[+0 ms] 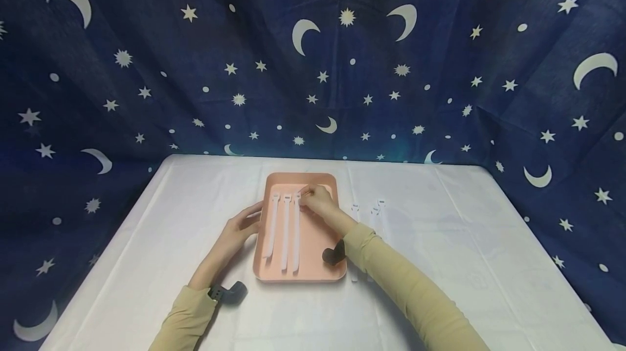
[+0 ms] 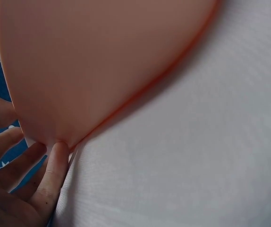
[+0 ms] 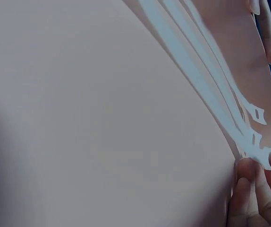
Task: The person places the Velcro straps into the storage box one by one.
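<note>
A pink tray (image 1: 313, 239) lies on the table with three flat white cable ties in it, side by side lengthwise. My right hand (image 1: 320, 203) reaches into the tray and pinches the slotted head of the rightmost cable tie (image 1: 296, 237); the right wrist view shows thumb and fingertips on that cable tie (image 3: 182, 66). To its left lie the middle cable tie (image 1: 285, 234) and the left cable tie (image 1: 272, 231), the latter slightly slanted. My left hand (image 1: 235, 234) touches the tray's left side with fingers extended; the left wrist view shows its fingertips against the tray wall (image 2: 79, 94).
More white cable ties (image 1: 375, 211) lie on the table right of the tray, partly hidden by my right forearm. The white tablecloth (image 1: 489, 264) spreads around, with a dark blue moon-and-star curtain (image 1: 313, 79) behind and at both sides.
</note>
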`<state>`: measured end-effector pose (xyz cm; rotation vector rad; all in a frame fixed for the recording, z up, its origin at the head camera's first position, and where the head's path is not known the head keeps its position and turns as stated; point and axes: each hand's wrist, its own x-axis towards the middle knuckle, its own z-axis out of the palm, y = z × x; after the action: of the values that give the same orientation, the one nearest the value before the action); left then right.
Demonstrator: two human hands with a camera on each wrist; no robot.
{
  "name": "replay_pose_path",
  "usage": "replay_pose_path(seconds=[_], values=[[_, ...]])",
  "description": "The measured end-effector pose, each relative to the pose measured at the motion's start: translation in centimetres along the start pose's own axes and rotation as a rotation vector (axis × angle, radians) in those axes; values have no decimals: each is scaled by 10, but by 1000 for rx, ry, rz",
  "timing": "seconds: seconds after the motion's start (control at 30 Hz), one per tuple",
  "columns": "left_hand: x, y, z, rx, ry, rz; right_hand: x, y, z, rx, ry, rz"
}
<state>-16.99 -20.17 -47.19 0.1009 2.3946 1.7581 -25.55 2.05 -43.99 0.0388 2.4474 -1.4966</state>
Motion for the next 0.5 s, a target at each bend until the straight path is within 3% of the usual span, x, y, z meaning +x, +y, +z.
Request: replay_pose_path(seconds=[0.5], values=[[0, 1, 2, 5, 19, -6, 0, -1, -4, 17, -45, 3]])
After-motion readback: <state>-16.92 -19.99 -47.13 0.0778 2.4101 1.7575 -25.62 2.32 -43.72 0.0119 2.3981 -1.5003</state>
